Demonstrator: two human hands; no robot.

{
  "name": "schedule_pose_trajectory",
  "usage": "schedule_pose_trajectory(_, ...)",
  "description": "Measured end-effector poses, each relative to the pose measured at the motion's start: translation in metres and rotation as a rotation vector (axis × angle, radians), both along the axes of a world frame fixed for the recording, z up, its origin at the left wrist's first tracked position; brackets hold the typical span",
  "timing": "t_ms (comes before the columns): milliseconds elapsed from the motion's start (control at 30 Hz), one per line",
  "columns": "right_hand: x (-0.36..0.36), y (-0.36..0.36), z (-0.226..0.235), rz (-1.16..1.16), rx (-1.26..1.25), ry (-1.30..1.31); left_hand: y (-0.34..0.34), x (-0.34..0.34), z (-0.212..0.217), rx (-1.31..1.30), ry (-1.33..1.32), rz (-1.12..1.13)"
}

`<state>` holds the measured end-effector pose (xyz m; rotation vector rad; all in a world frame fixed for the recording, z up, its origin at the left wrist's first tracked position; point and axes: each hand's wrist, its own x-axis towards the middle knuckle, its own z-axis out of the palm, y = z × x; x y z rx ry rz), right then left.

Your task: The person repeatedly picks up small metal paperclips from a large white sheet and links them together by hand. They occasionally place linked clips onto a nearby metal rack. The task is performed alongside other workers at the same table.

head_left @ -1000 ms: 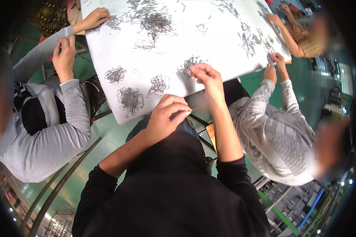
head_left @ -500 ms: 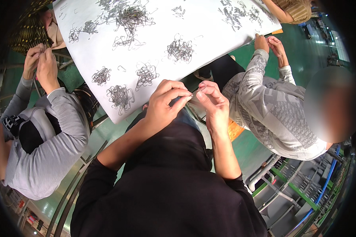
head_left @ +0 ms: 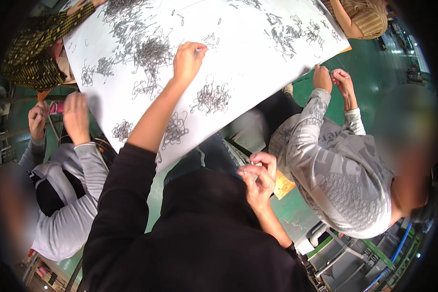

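My left hand (head_left: pixel 188 62) stretches out over the white table, thumb and fingers pinched together. Its fingertips are beside a few small oblong wire pieces (head_left: pixel 210 39); whether one is between them is too small to tell. Below that hand lies a tangled pile of dark wire hooks (head_left: pixel 212 97), and a denser dark heap (head_left: pixel 153 52) is just left of it. My right hand (head_left: pixel 260 179) is raised in front of my body, off the table's near edge, its fingers curled toward the thumb. Anything in its grip is hidden or too small to name.
The white tabletop (head_left: pixel 248 63) carries more small piles, including loose pieces (head_left: pixel 282 36) at the far right. Seated people in grey sleeves work close on my left (head_left: pixel 78 117) and right (head_left: pixel 321 80). Other arms reach in at the far corners.
My left hand has moved away from my right, forward over the table to the small wire pieces. My right hand has dropped lower and nearer my body. The view has shifted, showing more of the far table.
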<state>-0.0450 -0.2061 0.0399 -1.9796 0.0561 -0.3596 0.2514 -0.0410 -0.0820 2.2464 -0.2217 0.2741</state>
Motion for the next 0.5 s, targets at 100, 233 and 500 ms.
schedule_pose_trajectory(100,0.005,-0.007,0.001,0.031,-0.036,0.004,-0.02,0.053,-0.013,0.174,0.04,0.063)
schedule_pose_trajectory(233,0.013,-0.012,-0.002,0.059,-0.034,-0.009,-0.049,0.082,-0.022,0.429,0.138,0.141)
schedule_pose_trajectory(500,0.013,-0.007,-0.013,0.074,0.039,0.039,-0.037,0.076,-0.026,0.542,0.036,-0.085)
